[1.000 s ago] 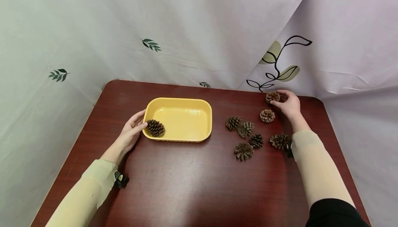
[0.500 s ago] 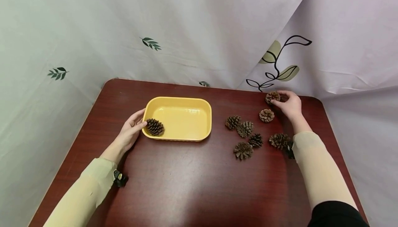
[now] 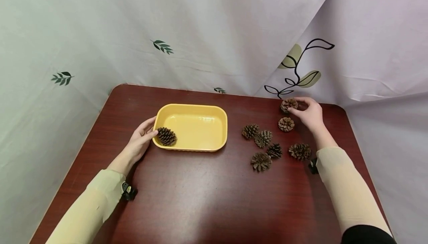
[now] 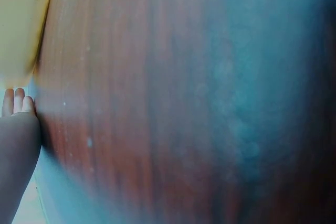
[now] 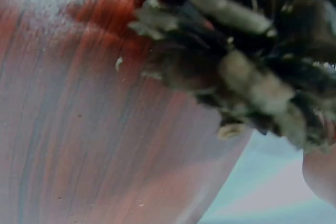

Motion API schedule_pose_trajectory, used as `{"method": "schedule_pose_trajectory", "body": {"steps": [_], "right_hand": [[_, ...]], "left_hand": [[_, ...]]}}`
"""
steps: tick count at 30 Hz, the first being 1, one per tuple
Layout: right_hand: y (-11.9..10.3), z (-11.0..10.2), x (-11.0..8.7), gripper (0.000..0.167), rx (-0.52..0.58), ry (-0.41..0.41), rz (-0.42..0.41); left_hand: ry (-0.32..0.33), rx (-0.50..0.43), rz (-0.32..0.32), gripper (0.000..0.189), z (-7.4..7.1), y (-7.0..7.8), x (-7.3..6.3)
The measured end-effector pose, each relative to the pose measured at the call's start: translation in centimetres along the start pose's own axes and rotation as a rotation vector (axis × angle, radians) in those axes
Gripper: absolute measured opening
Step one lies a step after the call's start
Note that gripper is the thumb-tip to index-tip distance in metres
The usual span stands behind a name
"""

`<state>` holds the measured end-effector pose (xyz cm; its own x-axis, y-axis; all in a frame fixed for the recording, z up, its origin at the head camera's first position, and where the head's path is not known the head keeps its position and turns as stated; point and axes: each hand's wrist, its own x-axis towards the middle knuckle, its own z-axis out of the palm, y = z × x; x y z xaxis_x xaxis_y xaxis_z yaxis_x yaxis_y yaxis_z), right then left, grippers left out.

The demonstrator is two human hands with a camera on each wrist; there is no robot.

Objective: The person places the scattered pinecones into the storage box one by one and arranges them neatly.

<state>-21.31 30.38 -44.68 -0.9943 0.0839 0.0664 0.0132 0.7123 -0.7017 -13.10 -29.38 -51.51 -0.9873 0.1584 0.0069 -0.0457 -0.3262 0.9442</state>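
Note:
In the head view my left hand (image 3: 142, 140) grips the left end of a yellow plastic tray (image 3: 214, 147), its thumb over the rim. A dark pine cone (image 3: 167, 136) lies inside the tray beside that thumb. The left wrist view has the fingers at the tray's edge (image 4: 31, 45). At the table's far right, my right hand (image 3: 310, 114) pinches a brown pine cone (image 3: 288, 105) between thumb and fingers. Just in front of it sits another pine cone (image 3: 286, 124). A blurred pine cone (image 5: 252, 77) looms close up in the right wrist view.
Between tray and right arm lie several more pine cones, including a flat open one (image 3: 261, 161) nearest the front and one (image 3: 300, 151) beside the right wrist. The dark red table (image 3: 187, 199) meets a pale leaf-printed curtain (image 3: 200, 32) along its back edge.
My right hand has shifted slightly left, carrying the pinched pine cone with it. The left hand and tray have stayed nearly in place.

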Motion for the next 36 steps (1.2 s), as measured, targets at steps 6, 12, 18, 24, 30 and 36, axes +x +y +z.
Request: {"method": "schedule_pose_trajectory", "body": {"steps": [6,12,18,24,30,36], "right_hand": [[-1.2,0.2,-0.4,0.050,0.001,0.005,-0.033],[-2.7,0.5,-0.8,0.049,0.003,-0.009,-0.074],[-4.0,1.0,-0.8,0.046,0.022,-0.028,-0.097],[-5.5,1.6,-1.2,0.047,0.049,-0.066,-0.111],[-7.2,2.6,-1.9,0.048,0.106,-0.113,-0.133],[-8.9,3.9,-2.3,0.045,0.180,-0.150,-0.161]], "left_hand": [[0.001,0.020,-0.008,0.048,0.0,0.0,0.0],[0.004,0.022,-0.014,0.049,0.0,0.0,0.0],[0.008,0.013,-0.008,0.049,0.0,0.0,-0.1],[0.005,0.003,-0.002,0.050,0.1,0.0,-0.1],[0.004,0.010,-0.008,0.049,0.1,0.1,-0.1],[0.005,0.010,-0.006,0.050,0.2,0.1,0.0]]}}
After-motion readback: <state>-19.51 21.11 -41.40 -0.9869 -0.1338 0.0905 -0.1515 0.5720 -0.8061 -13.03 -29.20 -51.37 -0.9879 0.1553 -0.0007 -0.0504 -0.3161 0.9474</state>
